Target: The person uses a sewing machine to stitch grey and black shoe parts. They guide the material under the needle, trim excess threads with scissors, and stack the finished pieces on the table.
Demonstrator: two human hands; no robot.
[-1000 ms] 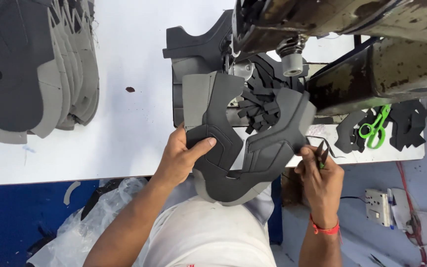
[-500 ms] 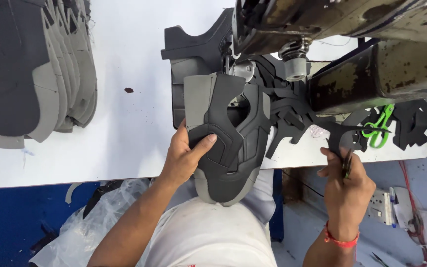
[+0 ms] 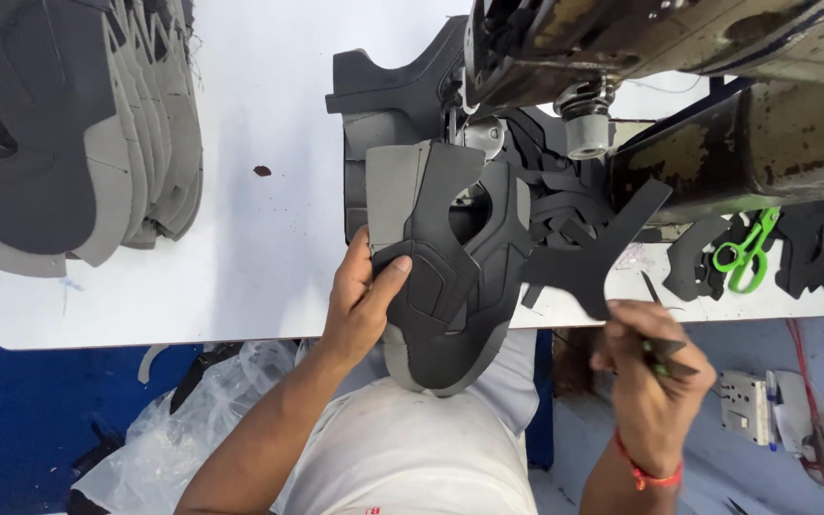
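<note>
Right hand (image 3: 655, 381) dropped lower gripping thread snips (image 3: 665, 355); left hand (image 3: 360, 300) pins matte shoe upper (image 3: 450, 277).

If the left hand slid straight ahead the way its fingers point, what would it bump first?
Probably the raised fold of the dark grey shoe upper that the left hand already touches; depth is hard to judge.

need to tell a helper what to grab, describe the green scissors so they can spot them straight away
Start at the big dark sewing machine at the far right of the white table. Below its right end, near the table's front edge, lie the small scissors between black cut-out pieces. They are the only bright green thing there.
</note>
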